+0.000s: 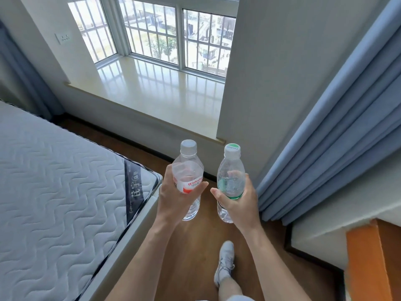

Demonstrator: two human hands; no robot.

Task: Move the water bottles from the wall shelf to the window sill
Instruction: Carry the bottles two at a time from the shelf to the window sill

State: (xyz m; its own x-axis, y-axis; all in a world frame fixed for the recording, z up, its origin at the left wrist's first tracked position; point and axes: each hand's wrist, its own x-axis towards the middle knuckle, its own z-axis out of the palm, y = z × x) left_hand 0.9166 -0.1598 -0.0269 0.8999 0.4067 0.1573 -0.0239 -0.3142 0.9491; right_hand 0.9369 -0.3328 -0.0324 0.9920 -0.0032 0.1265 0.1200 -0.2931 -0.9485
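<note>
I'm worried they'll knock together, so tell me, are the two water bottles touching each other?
Apart. The head view shows brown floor between the red-label bottle in the left hand and the green-label bottle in the right hand, from caps to bases.

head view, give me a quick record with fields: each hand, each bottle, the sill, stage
left hand: gripping the red-label bottle, upright
right hand: gripping the green-label bottle, upright
bottles: both capped, side by side, apart, over the wooden floor
window sill: ahead, no bottle on it
beside: mattress at left, blue curtain at right
stage: carrying, not yet placed
</note>
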